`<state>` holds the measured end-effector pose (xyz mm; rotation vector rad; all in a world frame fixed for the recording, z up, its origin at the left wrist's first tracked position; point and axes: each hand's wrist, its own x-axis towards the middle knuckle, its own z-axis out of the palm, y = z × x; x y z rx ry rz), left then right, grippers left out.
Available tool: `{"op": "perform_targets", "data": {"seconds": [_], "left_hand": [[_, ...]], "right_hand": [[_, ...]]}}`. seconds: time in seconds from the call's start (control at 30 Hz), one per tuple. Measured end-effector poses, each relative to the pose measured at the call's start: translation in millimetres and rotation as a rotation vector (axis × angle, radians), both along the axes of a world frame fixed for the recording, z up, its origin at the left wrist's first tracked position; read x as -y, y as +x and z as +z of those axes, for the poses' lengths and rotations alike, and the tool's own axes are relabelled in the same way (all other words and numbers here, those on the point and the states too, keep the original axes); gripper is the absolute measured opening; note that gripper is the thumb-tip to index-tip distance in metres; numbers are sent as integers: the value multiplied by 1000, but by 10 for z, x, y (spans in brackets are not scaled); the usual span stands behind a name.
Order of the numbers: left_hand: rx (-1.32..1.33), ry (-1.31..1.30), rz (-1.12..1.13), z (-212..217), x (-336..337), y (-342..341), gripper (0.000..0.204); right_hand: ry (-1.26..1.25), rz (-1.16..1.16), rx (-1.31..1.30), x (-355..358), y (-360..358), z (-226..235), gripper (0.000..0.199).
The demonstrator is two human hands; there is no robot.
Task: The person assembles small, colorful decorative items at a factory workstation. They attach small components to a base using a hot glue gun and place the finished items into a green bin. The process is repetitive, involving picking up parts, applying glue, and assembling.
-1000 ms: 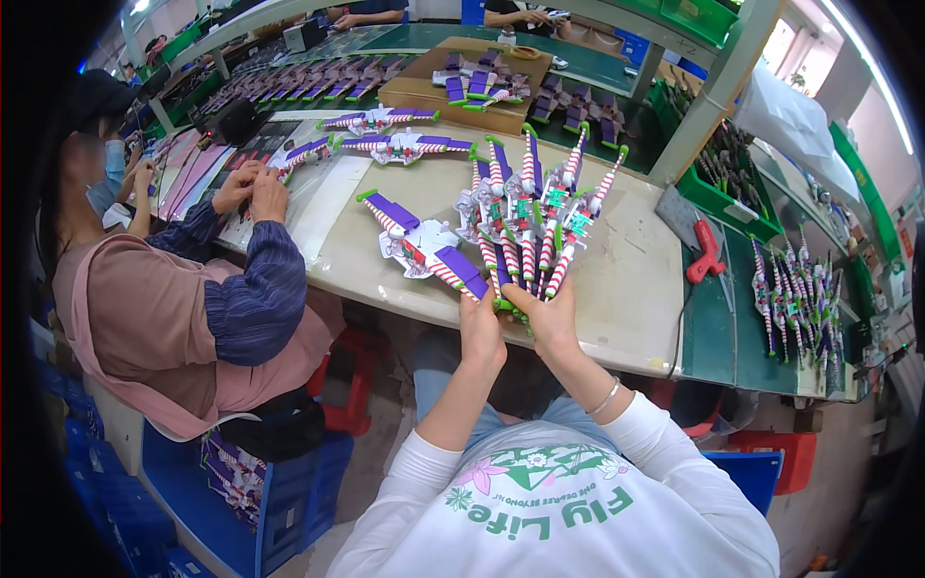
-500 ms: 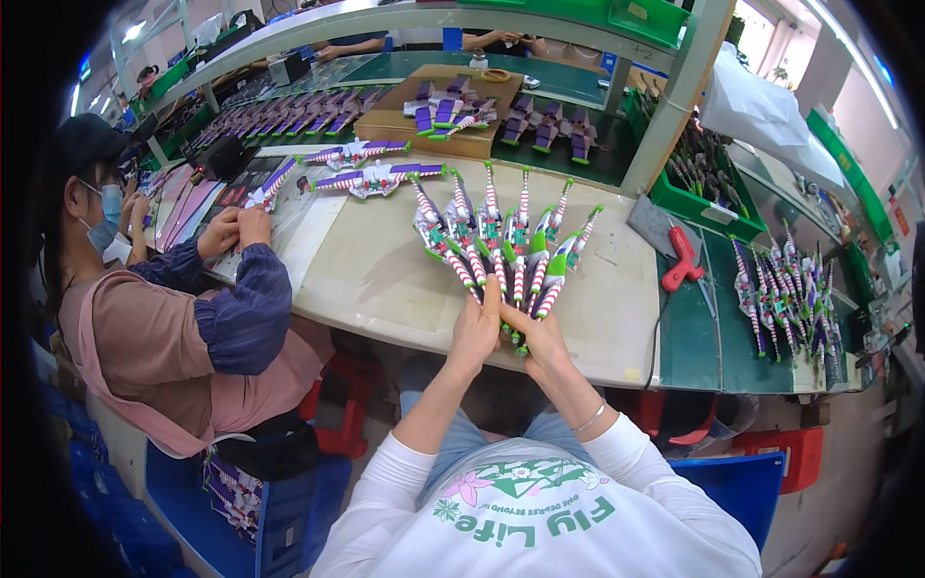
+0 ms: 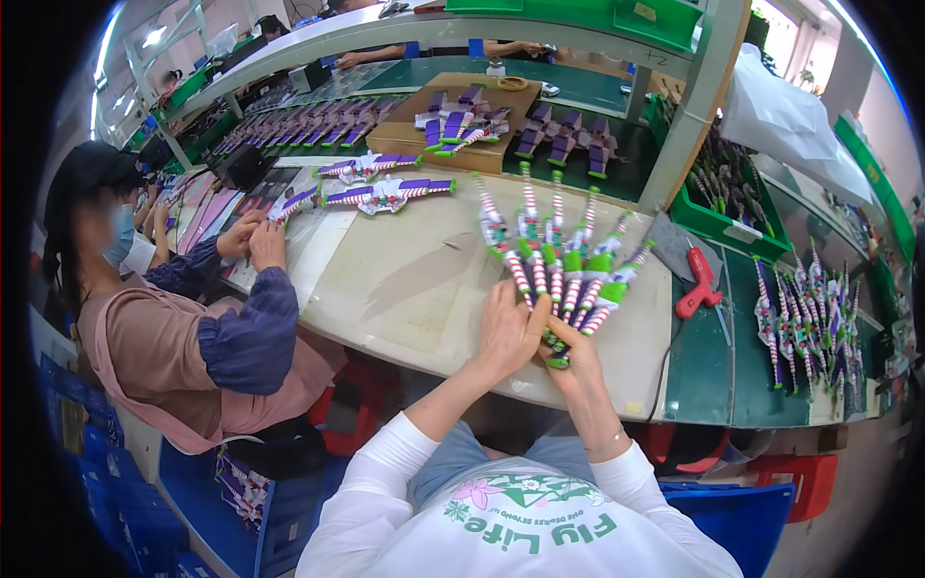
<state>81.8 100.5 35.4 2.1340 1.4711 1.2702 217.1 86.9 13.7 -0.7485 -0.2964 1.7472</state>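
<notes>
Right hand (image 3: 578, 361) clamps the bunched lower ends of a fan of striped wing pieces (image 3: 575, 260), thumb across the green tips. Left hand (image 3: 511, 332) grips the same root from the other side, thumb against the stems, fingers curled away; those fingertips are out of sight, so I can't tell how hard they pinch. Using the red glue gun (image 3: 698, 289) as reference: the fan is just left of it, raised over the cream bench (image 3: 414, 308), upper tips splayed away from the wearer. Looks like six pieces. Change over the last second: the piece standing apart left of the fan is gone from that spot, and the fan reads as one more. My read: the set is now gathered in one grip, both hands committed to it. Fan also sits nearer the gun than half a second ago. Further out: two purple-winged parts (image 3: 390, 196) lie well left of and beyond the gun; cardboard box (image 3: 395, 123) with more winged parts on top, beyond and left; green bin (image 3: 703, 217) beyond it; a second striped bundle (image 3: 800, 323) right of it. Co-worker (image 3: 173, 332) far left of it, both hands at another winged piece.
</notes>
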Motion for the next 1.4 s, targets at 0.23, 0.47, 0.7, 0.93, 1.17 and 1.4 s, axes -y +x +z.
{"op": "perform_targets", "data": {"seconds": [0.23,0.47,0.7,0.93,1.17,1.4], "left_hand": [[854,-699,147,-188,-1173,-654,64],[1948,-622,235,-448,-3003,-1483,92],[1944,-76,585,-152,-3109,-1150,33],[1699,-47,819,75,-3132,-1439,43],[1576,-36,891,-15,-3650,-1747,54],[1195,-99,932,-433,-3812,-2298,43]], "right_hand": [[-61,13,-78,-36,233,-51,27],[-95,-3,18,35,204,31,32],[-130,-19,116,91,305,99,32],[-118,-6,224,91,180,248,34],[-136,-32,283,89,169,323,35],[-144,0,264,96,159,367,34]]}}
